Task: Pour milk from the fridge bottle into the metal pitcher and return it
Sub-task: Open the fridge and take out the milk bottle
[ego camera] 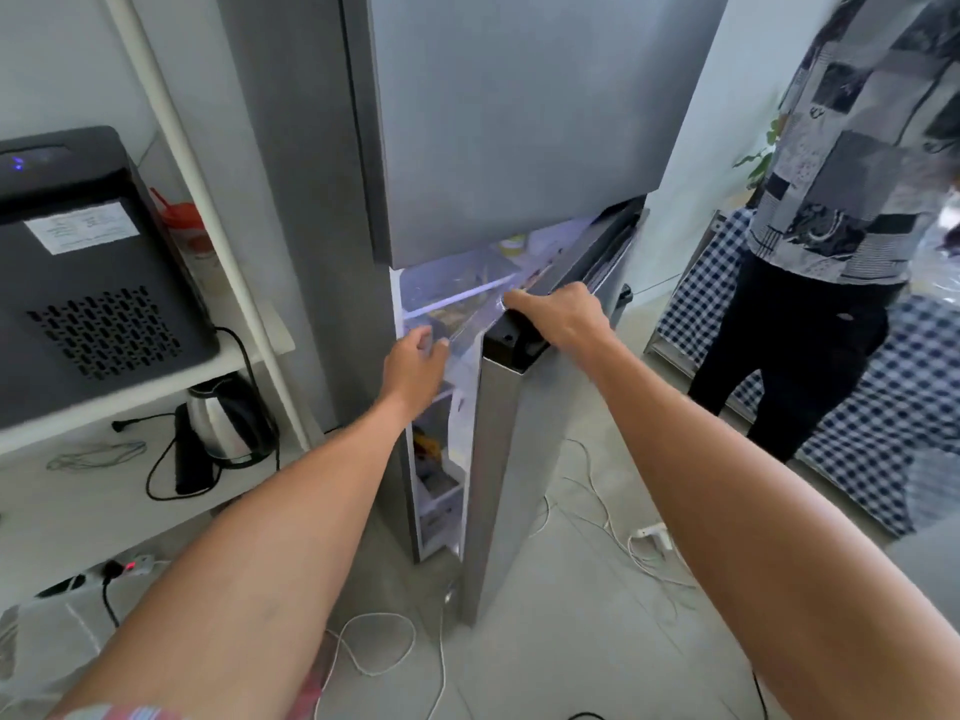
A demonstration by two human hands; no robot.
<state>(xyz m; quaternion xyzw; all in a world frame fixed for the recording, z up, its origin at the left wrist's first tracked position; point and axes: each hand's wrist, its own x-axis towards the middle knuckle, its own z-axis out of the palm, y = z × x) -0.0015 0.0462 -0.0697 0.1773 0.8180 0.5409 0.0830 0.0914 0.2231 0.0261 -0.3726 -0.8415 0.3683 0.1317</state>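
A tall grey fridge [498,127] stands ahead with its lower door [511,459] swung partly open. My right hand [558,314] grips the top edge of that door. At the gap, my left hand [413,363] reaches in toward the lit shelves [457,298], fingers curled and apart, holding nothing. Blurred food items sit on the shelves and in the door racks. No milk bottle or metal pitcher can be made out.
A white shelf unit [156,407] at left carries a black appliance [88,283] and a steel kettle [223,423]. White cables [613,532] and a power strip [130,563] lie on the floor. A person in black trousers [800,345] stands at right by a checkered cloth [857,449].
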